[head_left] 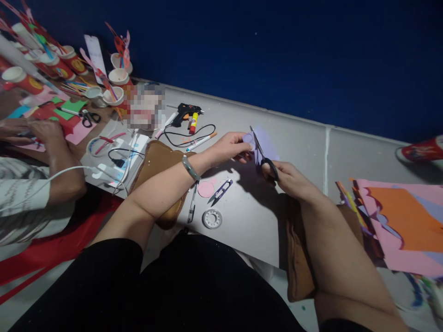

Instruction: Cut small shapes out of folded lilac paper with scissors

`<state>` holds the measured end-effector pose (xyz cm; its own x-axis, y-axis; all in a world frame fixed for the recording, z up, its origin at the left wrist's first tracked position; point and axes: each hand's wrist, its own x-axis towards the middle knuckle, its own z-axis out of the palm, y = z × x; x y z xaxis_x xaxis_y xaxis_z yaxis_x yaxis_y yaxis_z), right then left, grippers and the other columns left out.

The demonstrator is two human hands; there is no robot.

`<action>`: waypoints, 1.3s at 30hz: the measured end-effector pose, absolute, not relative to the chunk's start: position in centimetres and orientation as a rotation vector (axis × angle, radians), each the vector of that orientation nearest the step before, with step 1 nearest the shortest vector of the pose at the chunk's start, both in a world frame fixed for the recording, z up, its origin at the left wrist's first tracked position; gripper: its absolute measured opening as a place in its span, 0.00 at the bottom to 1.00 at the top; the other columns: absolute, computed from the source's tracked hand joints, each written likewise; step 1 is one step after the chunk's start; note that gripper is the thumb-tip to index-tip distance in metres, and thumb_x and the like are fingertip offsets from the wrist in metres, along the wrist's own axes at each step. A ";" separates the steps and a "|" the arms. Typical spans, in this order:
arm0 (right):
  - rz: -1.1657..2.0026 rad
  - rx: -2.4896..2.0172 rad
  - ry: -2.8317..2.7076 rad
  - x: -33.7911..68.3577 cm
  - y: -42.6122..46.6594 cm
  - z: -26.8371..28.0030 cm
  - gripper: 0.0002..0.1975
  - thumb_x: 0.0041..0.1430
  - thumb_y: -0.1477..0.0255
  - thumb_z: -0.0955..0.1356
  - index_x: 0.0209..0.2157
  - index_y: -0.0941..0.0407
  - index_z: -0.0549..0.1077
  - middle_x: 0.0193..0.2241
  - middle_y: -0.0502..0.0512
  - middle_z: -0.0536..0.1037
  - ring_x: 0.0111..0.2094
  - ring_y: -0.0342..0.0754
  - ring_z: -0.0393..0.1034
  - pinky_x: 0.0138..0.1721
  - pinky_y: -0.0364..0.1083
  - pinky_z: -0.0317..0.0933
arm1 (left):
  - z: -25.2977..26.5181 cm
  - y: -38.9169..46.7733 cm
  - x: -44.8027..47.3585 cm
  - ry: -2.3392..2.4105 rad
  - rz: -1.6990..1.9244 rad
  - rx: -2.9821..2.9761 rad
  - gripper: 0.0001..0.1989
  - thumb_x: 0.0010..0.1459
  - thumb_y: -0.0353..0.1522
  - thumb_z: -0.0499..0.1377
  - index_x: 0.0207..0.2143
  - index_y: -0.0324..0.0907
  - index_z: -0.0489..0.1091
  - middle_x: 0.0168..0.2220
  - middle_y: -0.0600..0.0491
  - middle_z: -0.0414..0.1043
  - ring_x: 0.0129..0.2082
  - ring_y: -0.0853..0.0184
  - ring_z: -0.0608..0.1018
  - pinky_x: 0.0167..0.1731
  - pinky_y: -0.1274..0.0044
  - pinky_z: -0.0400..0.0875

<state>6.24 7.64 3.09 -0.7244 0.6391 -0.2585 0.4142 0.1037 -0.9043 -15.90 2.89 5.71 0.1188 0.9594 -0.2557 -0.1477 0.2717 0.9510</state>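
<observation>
My left hand (232,148) pinches a sheet of light purple paper (267,144) at its left side, above the table. In my right hand (282,174) is a pair of black-handled scissors (259,146), fingers closed round the handles. Its blades lie across the purple paper, close to my left fingertips. A pink paper circle (206,189) lies on the table below my hands, beside purple thread snips (220,192). A pen (192,203) and a white tape roll (212,218) are nearer to me.
A glue gun (187,114), a glue stick (194,123) and markers lie at the back left. Further left stand paper cups (119,77), near a co-worker's hands (38,131). Coloured sheets (411,221) are stacked at right, below a red cup (424,150). Brown cushions (155,170) lie under my forearms.
</observation>
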 end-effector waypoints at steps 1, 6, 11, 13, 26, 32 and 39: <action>1.657 -1.136 -2.194 6.4 7.9 2.8 0.34 0.58 0.36 0.68 0.22 0.53 0.66 0.19 0.50 0.65 0.21 0.44 0.58 0.24 0.47 0.53 | 5.7 2.9 -15.9 1.158 1.005 0.952 0.07 0.63 0.22 0.56 0.32 0.38 0.70 0.29 0.55 0.77 0.27 0.77 0.78 0.31 0.83 0.72; 1.120 -1.504 -2.450 7.6 9.5 1.9 0.31 0.58 0.41 0.71 0.18 0.53 0.69 0.14 0.50 0.63 0.17 0.43 0.51 0.22 0.47 0.43 | 5.6 2.8 -16.3 1.241 1.053 1.050 0.06 0.61 0.23 0.58 0.30 0.38 0.69 0.31 0.52 0.79 0.25 0.78 0.75 0.25 0.84 0.66; 1.359 -1.304 -2.086 7.1 8.6 3.3 0.33 0.58 0.37 0.69 0.22 0.53 0.66 0.19 0.51 0.65 0.22 0.44 0.56 0.25 0.48 0.49 | 5.1 3.0 -16.7 1.128 1.061 1.052 0.04 0.62 0.28 0.60 0.32 0.38 0.70 0.34 0.51 0.80 0.25 0.79 0.76 0.23 0.84 0.64; 1.661 -1.001 -1.875 6.6 8.0 3.8 0.34 0.56 0.35 0.70 0.23 0.53 0.65 0.21 0.51 0.66 0.23 0.44 0.59 0.26 0.49 0.52 | 5.0 3.0 -16.7 1.084 1.044 1.061 0.04 0.62 0.30 0.60 0.33 0.38 0.70 0.36 0.51 0.81 0.26 0.79 0.76 0.24 0.84 0.64; 1.461 -1.036 -1.796 5.1 6.4 3.7 0.21 0.47 0.54 0.80 0.26 0.54 0.72 0.26 0.52 0.71 0.29 0.46 0.64 0.31 0.49 0.59 | 4.2 1.8 -15.3 0.870 0.559 1.406 0.05 0.58 0.29 0.62 0.29 0.39 0.73 0.25 0.54 0.76 0.21 0.76 0.74 0.22 0.83 0.67; 1.370 -1.075 -1.765 4.5 5.8 3.9 0.23 0.44 0.51 0.80 0.26 0.52 0.72 0.25 0.51 0.69 0.29 0.47 0.64 0.30 0.49 0.60 | 4.4 1.7 -14.9 0.953 0.649 1.320 0.06 0.61 0.27 0.62 0.30 0.39 0.70 0.25 0.55 0.74 0.23 0.75 0.76 0.24 0.82 0.69; 1.226 -1.095 -1.673 4.3 6.0 3.7 0.26 0.47 0.45 0.77 0.29 0.51 0.68 0.28 0.53 0.71 0.30 0.48 0.65 0.34 0.51 0.64 | 5.0 2.0 -14.4 1.047 1.012 1.133 0.12 0.64 0.29 0.64 0.29 0.40 0.66 0.25 0.58 0.71 0.25 0.75 0.76 0.26 0.81 0.69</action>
